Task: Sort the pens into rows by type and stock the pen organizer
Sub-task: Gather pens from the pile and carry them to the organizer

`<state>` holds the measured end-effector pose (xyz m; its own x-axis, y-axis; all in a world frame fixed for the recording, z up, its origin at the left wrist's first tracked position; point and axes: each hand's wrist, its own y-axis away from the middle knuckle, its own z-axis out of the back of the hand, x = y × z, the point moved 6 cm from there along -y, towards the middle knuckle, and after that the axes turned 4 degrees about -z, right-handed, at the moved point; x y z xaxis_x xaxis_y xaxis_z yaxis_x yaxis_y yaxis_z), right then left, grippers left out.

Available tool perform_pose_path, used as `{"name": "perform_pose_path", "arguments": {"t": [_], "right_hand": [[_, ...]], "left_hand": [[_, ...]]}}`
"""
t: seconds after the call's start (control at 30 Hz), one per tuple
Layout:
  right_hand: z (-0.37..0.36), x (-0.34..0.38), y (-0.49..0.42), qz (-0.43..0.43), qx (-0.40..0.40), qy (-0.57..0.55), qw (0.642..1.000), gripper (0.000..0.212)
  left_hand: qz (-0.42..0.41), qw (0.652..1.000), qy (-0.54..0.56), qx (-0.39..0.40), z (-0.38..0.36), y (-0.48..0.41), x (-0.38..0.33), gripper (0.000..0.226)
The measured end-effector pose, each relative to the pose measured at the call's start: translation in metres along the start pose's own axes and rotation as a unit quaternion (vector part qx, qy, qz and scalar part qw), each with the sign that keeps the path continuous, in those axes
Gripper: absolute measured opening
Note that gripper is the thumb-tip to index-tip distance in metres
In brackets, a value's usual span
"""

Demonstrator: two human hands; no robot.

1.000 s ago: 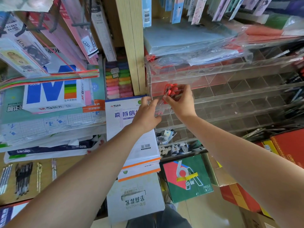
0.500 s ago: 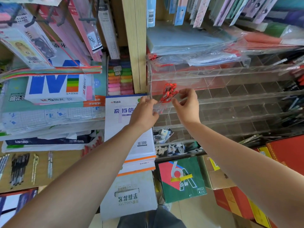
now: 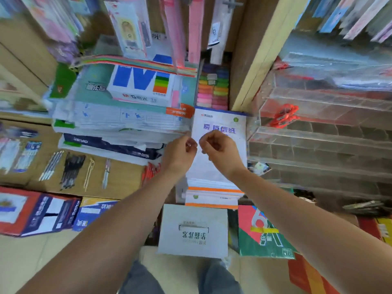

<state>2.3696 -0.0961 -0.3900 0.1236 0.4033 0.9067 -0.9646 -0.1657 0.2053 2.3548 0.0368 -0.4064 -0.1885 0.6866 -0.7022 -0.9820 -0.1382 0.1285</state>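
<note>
Both grips are curled, fingertips pinched close together in front of the paper pad [image 3: 219,132]; whether the left hand [image 3: 180,153] and right hand [image 3: 220,151] pinch some small clear scrap between them cannot be told through the blur. No pens are held. The red pens [image 3: 283,115], which were at the fingertips a second ago, now lie in the leftmost compartment of the clear organizer [image 3: 318,134], on an upper tier, and the hands have been drawn back from it, down and to the left. That batch is judged stocked. Most other compartments appear empty. Further pens are laid in rows on the cardboard [image 3: 118,175] at the left: pale ones [image 3: 51,165], black ones [image 3: 72,170], and red ones [image 3: 150,170] nearer the left wrist.
</note>
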Motion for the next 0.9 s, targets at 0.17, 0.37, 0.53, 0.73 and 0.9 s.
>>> {"name": "perform_pose_path", "arguments": {"t": [0.17,0.37,0.53,0.73,0.9], "right_hand": [[-0.123,0.001,-0.001,-0.034,0.022,0.028,0.999,0.017],[-0.242,-0.056,0.001,-0.175,0.017,0.049,0.983,0.006],[-0.281,-0.129,0.013,-0.275,-0.008,0.118,0.954,0.012],[-0.294,-0.181,0.008,-0.31,-0.016,0.16,0.937,0.008],[-0.305,-0.227,-0.023,-0.323,-0.024,0.246,0.914,0.053]], "left_hand": [[0.059,0.997,-0.027,0.051,0.046,0.019,0.124,0.016],[0.145,0.97,-0.004,0.195,0.068,0.045,0.271,0.023],[0.177,0.948,0.016,0.265,0.051,0.057,0.358,0.013],[0.134,0.947,-0.005,0.293,-0.004,0.033,0.387,0.023],[0.128,0.948,-0.016,0.293,-0.052,0.0,0.401,0.035]]}}
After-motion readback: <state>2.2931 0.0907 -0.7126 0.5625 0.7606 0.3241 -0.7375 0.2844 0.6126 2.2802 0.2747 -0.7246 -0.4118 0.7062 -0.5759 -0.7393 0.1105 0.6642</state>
